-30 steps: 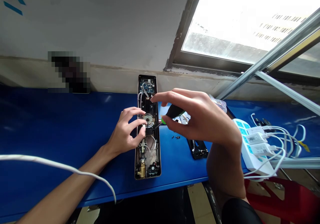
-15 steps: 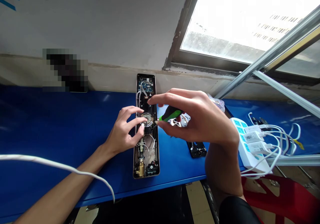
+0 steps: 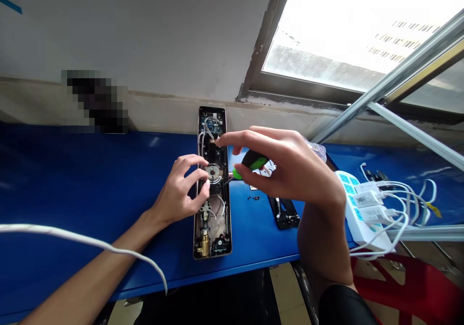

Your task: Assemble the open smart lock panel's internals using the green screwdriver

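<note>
Hands at an opened lock body on a blue bench

The left hand (image 3: 179, 192) pinches the lock body (image 3: 212, 185) at its round metal part, mid-bench; the right hand (image 3: 290, 170) grips a green-and-black screwdriver (image 3: 250, 163), tip at the lock; a power strip (image 3: 362, 209) lies right.

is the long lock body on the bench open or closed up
Open: the lock body lies with no cover, its wires, round metal hub and brass part exposed.

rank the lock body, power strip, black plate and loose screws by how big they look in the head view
1. lock body, the longest.
2. power strip, shorter, though chargers hide part of it.
3. black plate, partly behind the right hand.
4. loose screws, tiny specks.
</note>
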`<state>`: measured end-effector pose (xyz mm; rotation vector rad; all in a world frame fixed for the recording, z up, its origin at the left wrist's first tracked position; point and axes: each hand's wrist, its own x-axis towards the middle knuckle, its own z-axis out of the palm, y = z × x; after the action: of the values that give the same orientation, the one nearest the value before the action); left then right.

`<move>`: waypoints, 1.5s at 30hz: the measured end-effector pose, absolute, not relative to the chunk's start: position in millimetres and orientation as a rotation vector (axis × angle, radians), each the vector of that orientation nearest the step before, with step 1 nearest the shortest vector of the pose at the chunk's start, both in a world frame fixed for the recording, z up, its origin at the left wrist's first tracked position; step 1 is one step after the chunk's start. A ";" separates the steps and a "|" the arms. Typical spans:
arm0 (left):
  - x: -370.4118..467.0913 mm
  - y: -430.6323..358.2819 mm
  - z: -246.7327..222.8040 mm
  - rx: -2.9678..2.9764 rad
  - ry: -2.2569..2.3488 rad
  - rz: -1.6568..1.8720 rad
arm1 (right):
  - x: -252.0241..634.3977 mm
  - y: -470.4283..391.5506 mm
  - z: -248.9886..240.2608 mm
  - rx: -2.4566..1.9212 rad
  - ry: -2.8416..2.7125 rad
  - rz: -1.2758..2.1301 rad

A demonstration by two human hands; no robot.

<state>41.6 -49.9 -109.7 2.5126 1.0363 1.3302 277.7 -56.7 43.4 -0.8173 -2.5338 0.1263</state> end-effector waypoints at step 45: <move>164.1 1.8 -85.2 3.017 0.534 -0.019 | 380.8 -65.8 67.3 -1.241 -2.479 0.169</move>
<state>164.1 1.8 -85.2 3.0172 0.5339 -0.0194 380.8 -65.8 67.3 -1.2415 -2.4790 0.1695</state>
